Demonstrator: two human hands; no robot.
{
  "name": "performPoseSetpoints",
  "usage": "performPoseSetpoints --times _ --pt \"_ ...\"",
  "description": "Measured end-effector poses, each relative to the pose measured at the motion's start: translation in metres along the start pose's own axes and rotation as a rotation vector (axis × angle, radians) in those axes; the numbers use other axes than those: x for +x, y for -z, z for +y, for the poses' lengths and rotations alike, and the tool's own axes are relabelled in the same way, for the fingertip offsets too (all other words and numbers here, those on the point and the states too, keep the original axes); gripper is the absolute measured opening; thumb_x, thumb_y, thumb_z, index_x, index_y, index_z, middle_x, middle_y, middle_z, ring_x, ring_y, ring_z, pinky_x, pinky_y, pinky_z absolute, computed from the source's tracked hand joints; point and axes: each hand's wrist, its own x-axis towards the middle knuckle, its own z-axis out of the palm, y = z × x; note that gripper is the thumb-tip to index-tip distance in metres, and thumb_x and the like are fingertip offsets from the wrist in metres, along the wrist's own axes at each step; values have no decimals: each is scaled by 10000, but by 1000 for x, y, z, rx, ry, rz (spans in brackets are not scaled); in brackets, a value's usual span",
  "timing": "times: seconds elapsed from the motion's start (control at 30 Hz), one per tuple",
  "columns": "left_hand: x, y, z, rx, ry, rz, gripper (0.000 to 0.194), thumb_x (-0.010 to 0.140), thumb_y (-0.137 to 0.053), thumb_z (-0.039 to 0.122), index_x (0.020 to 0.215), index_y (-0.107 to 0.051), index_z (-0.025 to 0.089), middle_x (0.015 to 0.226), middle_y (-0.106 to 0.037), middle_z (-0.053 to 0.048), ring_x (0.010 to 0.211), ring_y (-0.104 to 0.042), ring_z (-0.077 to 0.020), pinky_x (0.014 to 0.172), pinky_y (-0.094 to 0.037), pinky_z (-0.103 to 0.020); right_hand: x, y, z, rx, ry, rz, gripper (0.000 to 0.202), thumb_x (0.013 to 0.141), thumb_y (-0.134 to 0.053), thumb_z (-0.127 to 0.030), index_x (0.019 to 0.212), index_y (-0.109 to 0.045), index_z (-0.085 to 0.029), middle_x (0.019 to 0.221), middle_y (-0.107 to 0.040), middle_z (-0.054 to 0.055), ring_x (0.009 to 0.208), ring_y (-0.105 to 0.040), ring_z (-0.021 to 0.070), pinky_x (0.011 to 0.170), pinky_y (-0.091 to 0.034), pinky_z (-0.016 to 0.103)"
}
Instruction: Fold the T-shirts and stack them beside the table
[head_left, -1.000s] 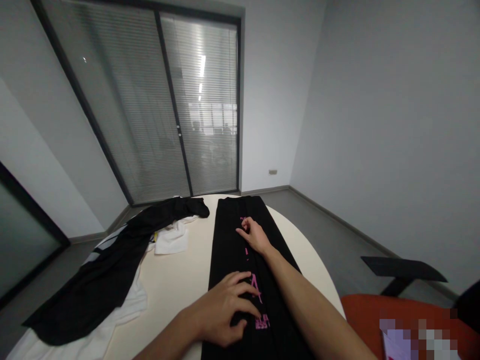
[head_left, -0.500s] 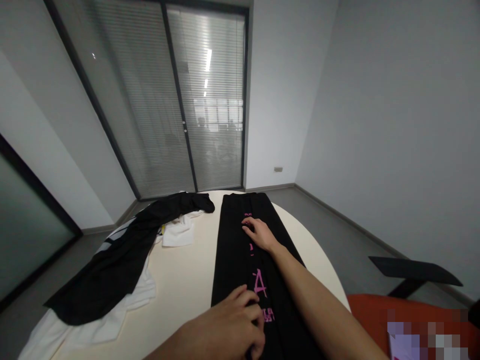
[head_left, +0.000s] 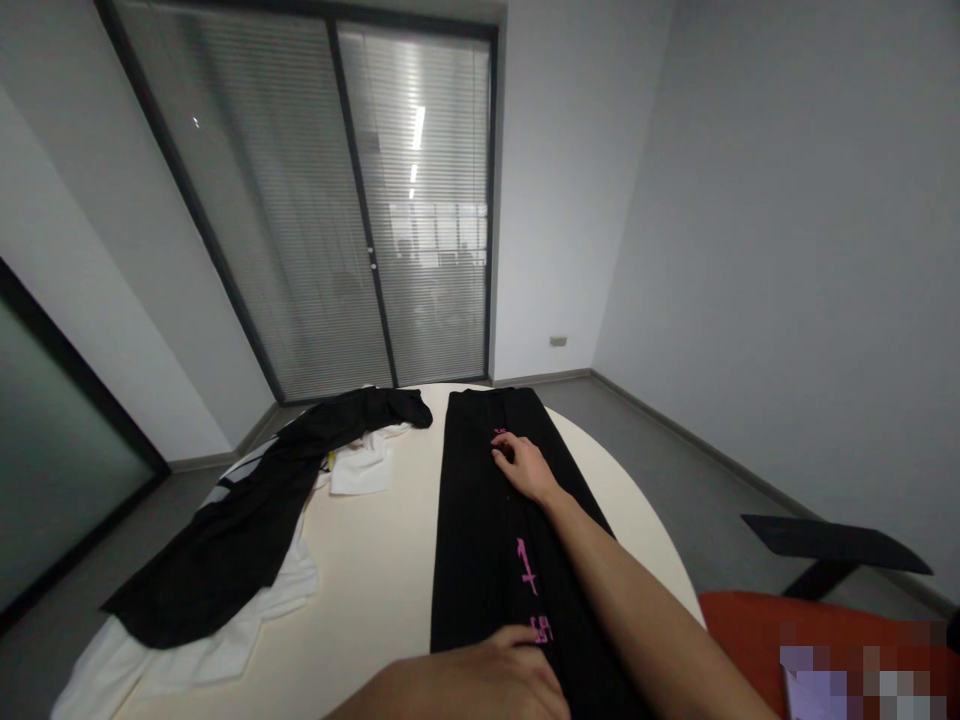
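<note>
Black trousers (head_left: 472, 520) with pink lettering lie lengthwise over the round table, folded long and narrow. My right hand (head_left: 525, 468) is on their far part, fingers and thumb curled in on the cloth near a small pink print. Closer to me, my left hand (head_left: 510, 675) bends over the near part beside more pink letters, closed on the fabric, with most of its fingers hidden below the knuckles. Only part of the large pink letter shows along the fold. To the left lies a black garment (head_left: 225, 560) with a grey-white pattern, on top of white clothing (head_left: 289, 590).
The cream round table (head_left: 375, 560) has its curved edge at the right. Beyond it stand an orange-red chair seat (head_left: 750, 630) and a black armrest (head_left: 832, 545). A glass partition with blinds (head_left: 420, 300) and grey walls surround the table.
The trousers' cloth has shifted, so less of the pink lettering shows. My left hand has moved right and nearer to me; my right hand has moved slightly right.
</note>
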Motion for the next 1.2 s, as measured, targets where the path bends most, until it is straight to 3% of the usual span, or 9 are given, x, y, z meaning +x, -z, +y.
performPoseSetpoints --times 0.1,0.2,0.33,0.57,0.7,0.87,0.97,1.07,1.2 --pt "10 -14 -15 -81 15 39 174 938 -547 144 1007 -660 256 1232 -700 -7 1257 -562 -182 1239 -118 -400 0 0 1 -30 -60 18 235 874 -598 -286 1102 -651 -260 864 -661 24 905 -605 202 830 -453 309" --pt "13 -20 -23 -120 25 28 206 936 -571 150 1082 -673 252 1226 -700 -14 1226 -585 -186 1223 -189 -379 -1 0 2 -43 -86 9 281 872 -609 -315 1145 -634 -254 901 -660 34 923 -602 208 832 -452 313" --pt "9 -13 -17 -94 -52 90 166 979 -560 288 1042 -709 250 1258 -666 -29 1240 -553 -201 1130 -354 -319 0 0 2 -12 -106 37 271 901 -578 -356 1148 -630 -256 862 -646 23 898 -595 199 795 -454 295" --pt "8 -4 -8 -85 -34 72 262 1001 -541 320 1225 -674 294 1283 -641 -49 1246 -545 -212 1123 -358 -358 1 -4 7 -44 -151 55 365 863 -621 -330 1214 -609 -230 861 -648 43 934 -593 219 799 -450 298" --pt "7 8 -2 25 -31 136 204 1001 -544 340 1096 -712 272 1358 -596 -42 1282 -510 -207 1122 -349 -343 1 -4 9 -26 -154 37 363 891 -601 -350 1238 -594 -243 893 -657 35 921 -596 207 792 -452 292" --pt "13 0 -8 90 -142 180 197 1001 -539 336 956 -692 221 1329 -614 -20 1269 -513 -169 1118 -349 -271 1 -2 8 -43 -147 33 364 897 -600 -327 1253 -591 -251 962 -663 40 939 -597 201 806 -454 294" --pt "14 5 -3 142 -104 209 238 1026 -479 359 1116 -679 267 1380 -586 -14 1315 -482 -166 1152 -320 -294 1 -3 8 -67 -122 12 369 887 -609 -290 1252 -599 -241 1008 -671 54 993 -588 215 856 -456 311" --pt "8 26 3 219 -21 231 273 1011 -523 361 1246 -636 278 1406 -572 -40 1353 -459 -205 1178 -311 -367 2 -3 10 -61 -94 -4 316 893 -590 -269 1206 -631 -245 1023 -672 53 1027 -580 219 904 -454 325" --pt "-9 52 -9 317 353 381 551 883 -666 354 1409 -528 262 1565 -405 -83 1465 -312 -314 1206 -244 -538 2 -3 11 -36 -104 40 321 898 -570 -258 1213 -633 -247 984 -660 40 1008 -575 209 907 -459 321"
